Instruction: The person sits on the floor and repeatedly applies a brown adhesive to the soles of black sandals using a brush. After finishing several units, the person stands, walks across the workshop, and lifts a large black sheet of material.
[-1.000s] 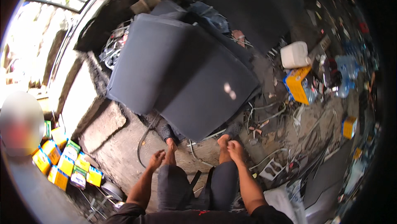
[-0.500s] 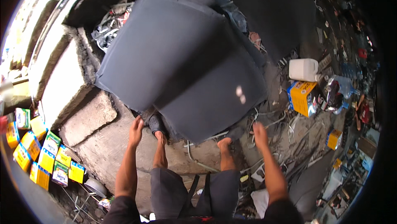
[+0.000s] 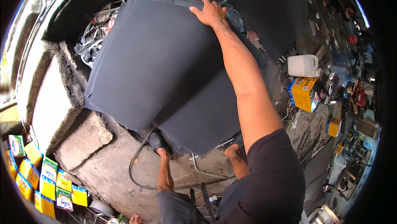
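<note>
A stack of large, dark grey rubber-like sheets (image 3: 165, 50) lies before me, its upper sheets turned at an angle over a lower dark sheet (image 3: 202, 120). My right hand (image 3: 211, 14) reaches across to the far right corner of the upper sheets. Its thumb and fingers are spread, resting at the edge with nothing lifted. At the bottom edge of the picture only a few fingers of my left hand (image 3: 136, 220) show, low and away from the sheets. Whether they hold anything is cut off from view.
Broken concrete slabs (image 3: 58, 100) stand on the left, with several yellow and white boxes (image 3: 47, 186) below them. To the right are a white jug (image 3: 301, 66), a yellow box (image 3: 304, 93) and scattered scrap. A thin strap (image 3: 131, 170) curves over the ground near my left foot.
My right hand has moved forward from the near side to the sheets' far corner. My left hand has drawn back to the bottom edge. The sheets appear unmoved.
</note>
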`<act>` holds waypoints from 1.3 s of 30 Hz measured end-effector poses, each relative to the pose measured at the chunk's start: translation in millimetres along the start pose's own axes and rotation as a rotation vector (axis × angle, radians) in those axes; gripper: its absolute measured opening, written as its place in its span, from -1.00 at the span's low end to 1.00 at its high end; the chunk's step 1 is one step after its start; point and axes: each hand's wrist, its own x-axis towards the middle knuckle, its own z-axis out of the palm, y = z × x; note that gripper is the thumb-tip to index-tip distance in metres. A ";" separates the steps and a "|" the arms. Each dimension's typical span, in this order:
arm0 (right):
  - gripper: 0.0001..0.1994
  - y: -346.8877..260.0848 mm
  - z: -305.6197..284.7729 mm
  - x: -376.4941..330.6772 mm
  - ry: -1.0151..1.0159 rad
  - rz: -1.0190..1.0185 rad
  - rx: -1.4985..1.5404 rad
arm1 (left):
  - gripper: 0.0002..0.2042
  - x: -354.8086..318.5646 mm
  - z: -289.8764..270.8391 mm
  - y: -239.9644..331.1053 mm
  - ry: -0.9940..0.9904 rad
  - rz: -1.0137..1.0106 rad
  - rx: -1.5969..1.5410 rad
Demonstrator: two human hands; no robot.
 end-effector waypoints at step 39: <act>-0.56 173.6 -42.2 -1073.4 -0.486 1.093 0.624 | -0.80 -112.5 340.1 217.0 -0.628 0.699 1.212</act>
